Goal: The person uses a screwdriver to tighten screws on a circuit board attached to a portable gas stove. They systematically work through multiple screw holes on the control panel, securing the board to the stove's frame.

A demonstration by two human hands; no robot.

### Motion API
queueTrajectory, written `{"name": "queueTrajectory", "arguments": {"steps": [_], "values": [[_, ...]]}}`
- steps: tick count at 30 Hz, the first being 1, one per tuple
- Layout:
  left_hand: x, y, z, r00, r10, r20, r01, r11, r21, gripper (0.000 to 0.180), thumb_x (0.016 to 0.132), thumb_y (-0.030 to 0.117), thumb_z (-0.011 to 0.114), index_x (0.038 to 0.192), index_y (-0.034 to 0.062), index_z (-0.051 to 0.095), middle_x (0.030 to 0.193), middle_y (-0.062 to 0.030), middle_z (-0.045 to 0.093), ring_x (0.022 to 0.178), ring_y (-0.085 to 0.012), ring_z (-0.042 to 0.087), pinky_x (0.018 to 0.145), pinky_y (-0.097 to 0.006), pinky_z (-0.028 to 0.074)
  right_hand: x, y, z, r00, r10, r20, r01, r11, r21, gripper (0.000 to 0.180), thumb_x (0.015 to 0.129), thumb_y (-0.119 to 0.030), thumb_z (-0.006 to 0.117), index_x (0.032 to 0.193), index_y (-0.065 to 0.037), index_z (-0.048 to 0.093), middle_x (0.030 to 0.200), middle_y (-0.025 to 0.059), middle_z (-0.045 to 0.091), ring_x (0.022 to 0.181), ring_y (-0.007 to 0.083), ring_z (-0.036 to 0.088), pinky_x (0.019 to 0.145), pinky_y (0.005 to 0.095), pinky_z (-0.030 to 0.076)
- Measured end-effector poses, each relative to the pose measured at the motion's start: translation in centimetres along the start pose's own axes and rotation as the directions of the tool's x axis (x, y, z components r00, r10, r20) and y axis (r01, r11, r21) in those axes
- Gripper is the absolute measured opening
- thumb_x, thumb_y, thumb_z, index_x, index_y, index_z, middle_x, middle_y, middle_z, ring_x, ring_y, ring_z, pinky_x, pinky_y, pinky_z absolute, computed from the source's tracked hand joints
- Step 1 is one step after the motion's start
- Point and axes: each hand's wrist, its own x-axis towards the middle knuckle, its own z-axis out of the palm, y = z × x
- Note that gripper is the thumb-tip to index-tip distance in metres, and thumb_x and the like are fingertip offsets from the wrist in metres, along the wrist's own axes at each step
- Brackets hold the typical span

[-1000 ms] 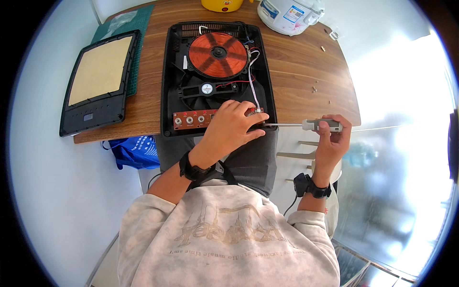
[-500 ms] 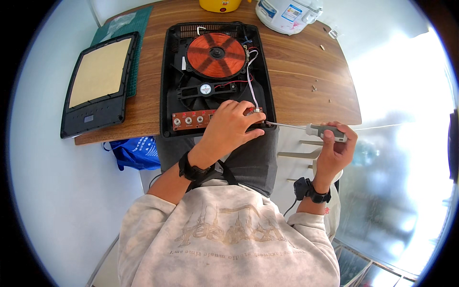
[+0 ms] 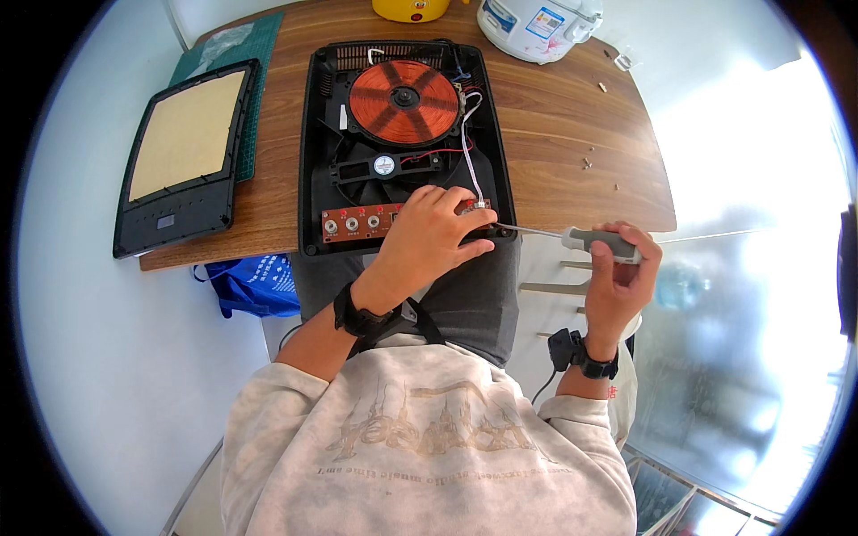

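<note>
An opened induction cooker base [image 3: 315,161] lies on the table's front edge, its copper coil [image 3: 380,82] and a round-hubbed fan [image 3: 384,164] exposed. Along its near side runs a brown circuit board [image 3: 386,214] with several round buttons. My left hand [image 3: 429,228] lies over the board's right part, fingers bent over it and the thumb toward its near edge; what its fingertips touch is partly hidden. In my right hand [image 3: 621,272] is a grey-handled screwdriver [image 3: 606,244], held nearly level. Its shaft points left, with the tip close to the board's right end beside my left fingers.
The cooker's top cover [image 3: 189,134] lies at left, partly on a green cutting mat [image 3: 259,54]. Small screws [image 3: 587,163] are scattered at right. A white rice cooker [image 3: 536,31] and a yellow appliance [image 3: 409,9] stand at the back. A blue bag [image 3: 259,288] is below the table.
The screwdriver and my right hand have shifted slightly left and up, the tip moving toward my left fingers. My left hand has stayed in place.
</note>
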Motion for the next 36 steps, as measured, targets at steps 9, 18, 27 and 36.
{"name": "queueTrajectory", "arguments": {"steps": [9, 18, 27, 36], "values": [[0.0, 0.0, 0.0, 0.999, 0.018, -0.036, -0.019, 1.0, -0.019, 0.033, 0.087, 0.038, 0.079, 0.114, 0.0204, 0.073, 0.112, -0.0072, 0.063, 0.105, -0.0261, 0.065, 0.102, -0.041, 0.045, 0.3, -2.3, 0.3, 0.988, -0.085, 0.132, 0.083, 0.996, 0.019, 0.05, 0.088, -0.01, 0.085, 0.126, -0.005, 0.054, 0.112, 0.0145, 0.07, 0.101, 0.0241, 0.071, 0.085, 0.0328, 0.059], [-0.1, -0.1, 0.1, 0.999, 0.011, -0.036, -0.011, 1.0, -0.024, 0.033, 0.086, 0.038, 0.08, 0.113, 0.0204, 0.074, 0.112, -0.0067, 0.063, 0.104, -0.0262, 0.065, 0.101, -0.041, 0.045, 2.1, -5.9, 1.3, 0.928, -0.228, 0.296, 0.343, 0.835, -0.431, 0.054, 0.084, -0.01, 0.087, 0.129, -0.003, 0.057, 0.121, 0.0193, 0.064, 0.107, 0.0327, 0.068, 0.085, 0.0355, 0.057], [0.0, 0.1, 0.0, 1.0, 0.01, -0.027, -0.01, 1.0, 0.004, 0.034, 0.086, 0.04, 0.08, 0.114, 0.0222, 0.074, 0.116, -0.0043, 0.064, 0.107, -0.0269, 0.065, 0.098, -0.043, 0.048, 2.4, -5.9, 3.3, 0.95, -0.136, 0.283, 0.123, 0.99, 0.063, 0.05, 0.083, 0.008, 0.076, 0.13, -0.004, 0.063, 0.126, 0.0165, 0.063, 0.112, 0.035, 0.066, 0.095, 0.0388, 0.056], [-0.1, 0.0, -0.1, 0.999, 0.013, -0.029, -0.013, 1.0, -0.001, 0.034, 0.086, 0.039, 0.08, 0.114, 0.0219, 0.073, 0.116, -0.0045, 0.064, 0.108, -0.0267, 0.065, 0.1, -0.042, 0.048, 2.9, -5.8, 2.9, 0.914, -0.176, 0.365, 0.236, 0.964, -0.126, 0.043, 0.083, 0.007, 0.076, 0.123, -0.004, 0.065, 0.13, 0.0179, 0.066, 0.106, 0.0287, 0.071, 0.089, 0.0346, 0.059]]}}
